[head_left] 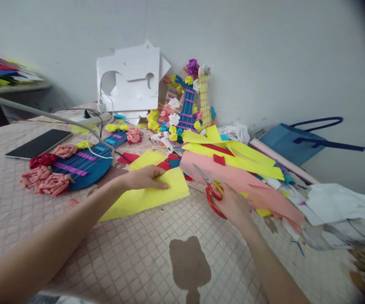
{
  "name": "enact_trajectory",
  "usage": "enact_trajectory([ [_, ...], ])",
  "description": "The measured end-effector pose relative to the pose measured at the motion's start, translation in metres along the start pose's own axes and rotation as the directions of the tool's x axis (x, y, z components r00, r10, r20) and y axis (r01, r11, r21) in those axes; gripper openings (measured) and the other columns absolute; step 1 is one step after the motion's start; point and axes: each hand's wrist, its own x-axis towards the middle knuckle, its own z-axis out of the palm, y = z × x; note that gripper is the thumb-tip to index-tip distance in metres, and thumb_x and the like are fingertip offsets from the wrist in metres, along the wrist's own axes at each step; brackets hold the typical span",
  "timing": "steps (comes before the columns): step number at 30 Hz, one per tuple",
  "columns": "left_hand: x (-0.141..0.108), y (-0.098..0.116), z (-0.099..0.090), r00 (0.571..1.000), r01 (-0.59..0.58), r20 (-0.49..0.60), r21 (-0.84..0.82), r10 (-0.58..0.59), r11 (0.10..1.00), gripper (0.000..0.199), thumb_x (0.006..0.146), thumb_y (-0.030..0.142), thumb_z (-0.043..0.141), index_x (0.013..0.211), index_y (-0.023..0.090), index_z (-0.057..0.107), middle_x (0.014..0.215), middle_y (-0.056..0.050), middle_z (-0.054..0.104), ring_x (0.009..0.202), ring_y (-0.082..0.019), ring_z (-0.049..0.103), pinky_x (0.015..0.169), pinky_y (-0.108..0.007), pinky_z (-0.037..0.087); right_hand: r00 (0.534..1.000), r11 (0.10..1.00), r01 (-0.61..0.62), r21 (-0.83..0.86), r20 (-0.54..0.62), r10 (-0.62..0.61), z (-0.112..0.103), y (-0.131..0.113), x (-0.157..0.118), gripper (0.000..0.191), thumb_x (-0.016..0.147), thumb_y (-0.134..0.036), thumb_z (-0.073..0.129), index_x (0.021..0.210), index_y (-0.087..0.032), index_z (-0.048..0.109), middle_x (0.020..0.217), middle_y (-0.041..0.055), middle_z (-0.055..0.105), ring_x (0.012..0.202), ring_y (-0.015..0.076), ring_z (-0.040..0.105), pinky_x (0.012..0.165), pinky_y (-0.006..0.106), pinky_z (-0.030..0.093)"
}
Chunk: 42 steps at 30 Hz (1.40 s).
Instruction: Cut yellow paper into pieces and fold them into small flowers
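Note:
A yellow paper sheet (144,197) lies low over the table, and my left hand (146,178) grips its upper part with the thumb on top. In my right hand (233,203) is a pair of red-handled scissors (212,190), fingers around the handles and blades pointing up and left. The scissors are apart from the yellow sheet, over the edge of a pink paper sheet (198,165). More yellow paper strips (248,157) are piled behind the pink one. Small red pieces (219,159) lie among them.
On the left stands a blue paper guitar (96,173) with paper flowers, beside a dark tablet (39,142). A white glue gun (163,140) and decorated guitars (187,105) are at the back. A blue bag (293,143) leans right. A white cable (52,115) crosses the left.

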Motion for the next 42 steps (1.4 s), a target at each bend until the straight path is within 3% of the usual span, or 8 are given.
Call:
enact_trajectory([
  [3, 0.006, -0.004, 0.011, 1.000, -0.019, 0.005, 0.015, 0.019, 1.000, 0.038, 0.080, 0.052, 0.058, 0.080, 0.014, 0.059, 0.070, 0.000, 0.055, 0.058, -0.010, 0.048, 0.048, -0.020, 0.033, 0.999, 0.995, 0.051, -0.091, 0.013, -0.050, 0.010, 0.015, 0.006, 0.035, 0.080, -0.047, 0.054, 0.096, -0.016, 0.058, 0.089, 0.0149, 0.067, 0.083, 0.0293, 0.063, 0.066, 0.034, 0.041],
  [12, 0.011, -0.005, 0.026, 0.995, -0.100, 0.011, -0.050, 0.100, 0.994, 0.034, 0.079, 0.049, 0.061, 0.078, 0.015, 0.053, 0.065, 0.003, 0.050, 0.056, -0.008, 0.044, 0.048, -0.019, 0.032, 0.977, 0.941, 0.200, 0.272, -0.126, -0.171, 0.006, 0.018, 0.009, 0.028, 0.082, -0.039, 0.056, 0.096, -0.016, 0.060, 0.102, 0.0143, 0.060, 0.095, 0.0272, 0.056, 0.080, 0.039, 0.044],
  [14, 0.012, -0.003, 0.028, 0.995, -0.092, 0.018, -0.080, 0.094, 0.993, 0.034, 0.078, 0.048, 0.062, 0.080, 0.015, 0.053, 0.067, 0.003, 0.052, 0.057, -0.008, 0.045, 0.048, -0.019, 0.033, 0.983, 0.811, 0.139, 0.568, 0.020, -0.183, 0.003, 0.002, 0.002, 0.029, 0.086, -0.045, 0.052, 0.095, -0.018, 0.059, 0.087, 0.0077, 0.062, 0.075, 0.0200, 0.058, 0.066, 0.033, 0.045],
  [16, 0.012, 0.000, 0.031, 0.996, -0.083, 0.024, -0.102, 0.085, 0.991, 0.034, 0.078, 0.047, 0.062, 0.081, 0.015, 0.054, 0.069, 0.002, 0.054, 0.057, -0.009, 0.047, 0.048, -0.019, 0.034, 0.924, 0.612, -0.007, 0.791, 0.240, -0.299, 0.006, -0.016, -0.008, 0.034, 0.086, -0.051, 0.050, 0.093, -0.019, 0.058, 0.076, 0.0024, 0.060, 0.057, 0.0137, 0.053, 0.054, 0.028, 0.041],
  [18, 0.012, 0.002, 0.035, 0.996, -0.080, 0.018, -0.105, 0.082, 0.991, 0.032, 0.077, 0.045, 0.063, 0.083, 0.014, 0.056, 0.071, 0.001, 0.056, 0.058, -0.009, 0.049, 0.049, -0.019, 0.035, 0.875, 0.466, -0.115, 0.878, 0.311, -0.371, 0.014, -0.029, -0.017, 0.033, 0.082, -0.051, 0.057, 0.086, -0.018, 0.056, 0.066, -0.0020, 0.054, 0.052, 0.0107, 0.047, 0.048, 0.024, 0.036],
  [20, 0.013, 0.003, 0.038, 0.996, -0.084, -0.004, -0.075, 0.084, 0.994, 0.030, 0.077, 0.043, 0.063, 0.084, 0.014, 0.057, 0.072, 0.000, 0.058, 0.059, -0.009, 0.049, 0.050, -0.019, 0.035, 0.881, 0.434, -0.133, 0.891, 0.306, -0.360, 0.023, -0.035, -0.022, 0.033, 0.080, -0.049, 0.061, 0.076, -0.018, 0.053, 0.061, -0.0048, 0.048, 0.050, 0.0086, 0.044, 0.046, 0.022, 0.034],
  [32, 0.009, -0.012, 0.018, 0.992, 0.054, -0.117, 0.093, -0.043, 0.994, 0.022, 0.068, 0.034, 0.068, 0.074, 0.014, 0.062, 0.063, 0.000, 0.061, 0.058, -0.012, 0.054, 0.052, -0.021, 0.039, 0.955, 0.591, -0.059, 0.804, 0.219, -0.203, 0.020, 0.000, 0.000, 0.034, 0.077, -0.049, 0.062, 0.068, -0.019, 0.048, 0.055, -0.0059, 0.042, 0.045, 0.0083, 0.037, 0.042, 0.022, 0.027],
  [42, 0.008, -0.007, 0.011, 0.959, 0.050, -0.284, 0.130, -0.011, 0.990, 0.020, 0.070, 0.035, 0.062, 0.073, 0.016, 0.063, 0.067, -0.001, 0.063, 0.062, -0.014, 0.056, 0.056, -0.023, 0.039, 0.995, 0.779, 0.037, 0.626, 0.050, -0.088, 0.019, 0.023, 0.015, 0.042, 0.073, -0.058, 0.058, 0.059, -0.020, 0.046, 0.053, -0.0020, 0.047, 0.050, 0.0129, 0.042, 0.045, 0.024, 0.030],
])
